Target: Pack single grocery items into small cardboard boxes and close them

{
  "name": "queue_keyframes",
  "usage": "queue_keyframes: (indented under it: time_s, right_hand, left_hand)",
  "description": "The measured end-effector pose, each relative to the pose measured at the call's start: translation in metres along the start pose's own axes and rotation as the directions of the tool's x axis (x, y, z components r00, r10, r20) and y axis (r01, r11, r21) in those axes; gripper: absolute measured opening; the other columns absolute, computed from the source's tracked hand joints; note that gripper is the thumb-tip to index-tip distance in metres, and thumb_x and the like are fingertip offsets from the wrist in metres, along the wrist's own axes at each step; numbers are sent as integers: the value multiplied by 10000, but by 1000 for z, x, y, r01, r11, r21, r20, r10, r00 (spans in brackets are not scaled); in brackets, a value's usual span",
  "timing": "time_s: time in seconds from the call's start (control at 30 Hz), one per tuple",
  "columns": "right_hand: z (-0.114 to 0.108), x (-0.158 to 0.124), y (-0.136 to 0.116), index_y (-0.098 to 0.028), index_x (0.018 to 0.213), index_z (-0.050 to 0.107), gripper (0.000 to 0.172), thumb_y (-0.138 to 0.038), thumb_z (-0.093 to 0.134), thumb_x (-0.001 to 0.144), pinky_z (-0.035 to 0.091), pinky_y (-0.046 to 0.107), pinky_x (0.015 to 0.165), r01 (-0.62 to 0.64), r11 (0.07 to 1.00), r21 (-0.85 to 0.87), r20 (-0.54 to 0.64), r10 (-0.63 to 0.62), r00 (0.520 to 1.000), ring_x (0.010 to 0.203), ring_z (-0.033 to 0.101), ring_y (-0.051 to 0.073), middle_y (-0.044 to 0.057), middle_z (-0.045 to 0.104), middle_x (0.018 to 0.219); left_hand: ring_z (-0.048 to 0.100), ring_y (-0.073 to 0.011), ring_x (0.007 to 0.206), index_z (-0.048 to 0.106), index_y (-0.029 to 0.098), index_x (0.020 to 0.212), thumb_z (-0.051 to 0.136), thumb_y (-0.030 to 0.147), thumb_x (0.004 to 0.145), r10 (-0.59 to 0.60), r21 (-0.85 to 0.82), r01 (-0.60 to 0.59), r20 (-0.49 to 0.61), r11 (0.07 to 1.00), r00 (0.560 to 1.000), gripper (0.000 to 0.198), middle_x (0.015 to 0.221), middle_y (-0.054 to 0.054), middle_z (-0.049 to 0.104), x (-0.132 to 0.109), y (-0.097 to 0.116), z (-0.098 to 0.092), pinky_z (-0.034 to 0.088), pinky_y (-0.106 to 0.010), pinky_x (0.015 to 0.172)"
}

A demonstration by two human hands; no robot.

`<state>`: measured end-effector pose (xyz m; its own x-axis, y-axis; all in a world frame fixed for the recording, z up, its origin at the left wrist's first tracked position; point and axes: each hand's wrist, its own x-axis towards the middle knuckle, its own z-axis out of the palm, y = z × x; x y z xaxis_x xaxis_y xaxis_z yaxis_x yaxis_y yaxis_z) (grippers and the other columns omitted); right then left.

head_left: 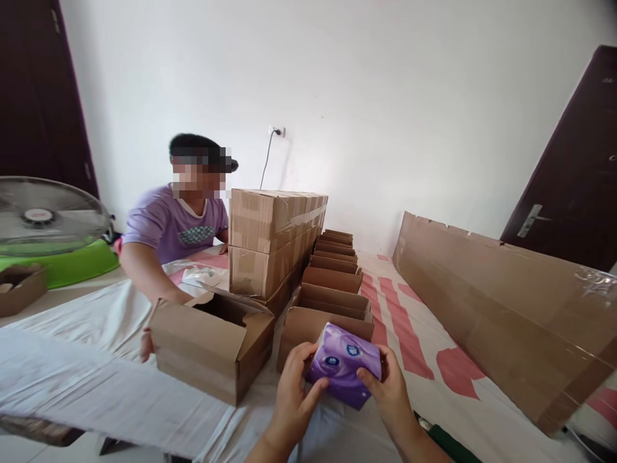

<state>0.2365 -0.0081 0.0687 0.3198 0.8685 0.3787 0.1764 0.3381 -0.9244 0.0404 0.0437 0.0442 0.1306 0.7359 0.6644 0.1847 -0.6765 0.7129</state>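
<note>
Both my hands hold a purple tissue pack just above the table's near edge. My left hand grips its left side with thumb under the front. My right hand clasps its right side. Right behind the pack stands an open cardboard box, the nearest of a row of several open boxes running away from me. To its left sits another open box, with a co-worker's hand against its left end.
A person in a purple shirt sits across the table at the left. Sealed cartons are stacked mid-table. A large flat cardboard sheet leans at the right. A fan stands far left. White cloth with red patches covers the table.
</note>
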Motion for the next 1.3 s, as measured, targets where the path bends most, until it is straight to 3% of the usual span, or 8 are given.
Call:
queue_keyframes:
  time_s: [0.07, 0.13, 0.3, 0.47, 0.63, 0.8, 1.0, 1.3]
  right_hand:
    - [12, 9, -10, -200, 1063, 556, 570, -487, 811, 641, 576, 360, 741, 15, 1000, 6, -32, -15, 999, 865, 697, 263, 95, 703, 990]
    - [24, 19, -17, -197, 1075, 550, 569, -463, 814, 647, 579, 362, 749, 34, 999, 2, -56, -33, 998, 875, 697, 261, 102, 700, 1016]
    - [42, 32, -20, -179, 1154, 558, 514, -444, 738, 751, 568, 378, 838, 96, 995, -26, -42, -97, 994, 968, 687, 265, 120, 702, 1081]
    - [44, 25, -4, -179, 1278, 524, 521, -450, 632, 846, 481, 457, 1005, 170, 959, -229, -63, -189, 980, 1163, 594, 291, 141, 613, 1262]
    - [49, -2, 29, -224, 1441, 342, 712, -406, 659, 830, 381, 530, 1088, 349, 834, -427, 53, -362, 931, 1325, 430, 328, 144, 459, 1402]
    - [52, -17, 52, -238, 1481, 233, 745, -348, 622, 855, 410, 524, 1066, 383, 811, -443, 116, -371, 921, 1319, 429, 333, 151, 425, 1401]
    - [54, -3, 61, -226, 1473, 236, 774, -298, 652, 825, 417, 525, 1057, 377, 789, -485, 103, -376, 921, 1302, 445, 341, 158, 437, 1389]
    - [54, 29, 76, -209, 1456, 284, 756, -240, 650, 795, 376, 541, 1080, 324, 771, -548, 60, -351, 935, 1326, 414, 344, 159, 432, 1404]
  left_hand:
    - [577, -271, 1119, 523, 205, 1211, 565, 441, 868, 60, 5, -60, -91, 998, 994, 419, 1186, -123, 606, 2, -4, -1, 478, -400, 953]
    - [565, -268, 1164, 502, 218, 1254, 581, 353, 878, 39, 24, -36, -153, 999, 988, 408, 1231, -119, 598, 7, -10, -1, 456, -425, 1000]
    - [569, -273, 1191, 515, 213, 1277, 577, 343, 884, -26, -39, 18, -209, 999, 978, 419, 1263, -113, 608, 18, -19, -5, 450, -436, 1029]
    - [594, -278, 1140, 544, 203, 1238, 573, 359, 874, -47, -39, 39, -255, 998, 966, 398, 1206, -112, 628, 18, -15, -7, 468, -444, 1003]
    - [600, -301, 1091, 527, 178, 1253, 620, 423, 812, -114, 59, 132, -244, 989, 963, 513, 1156, -128, 605, 9, -11, -10, 488, -478, 957]
    - [596, -312, 1111, 539, 170, 1248, 620, 450, 805, -210, 129, 235, -180, 963, 961, 531, 1156, -130, 605, -1, -20, -13, 473, -501, 973]
    - [572, -300, 1191, 538, 199, 1275, 611, 441, 817, -250, 62, 260, -137, 964, 958, 524, 1249, -121, 602, 4, -37, -11, 451, -472, 1013]
    - [497, -301, 1293, 463, 164, 1330, 570, 436, 832, -303, -35, 301, -123, 953, 945, 577, 1373, -171, 537, 22, -56, 14, 377, -491, 1080]
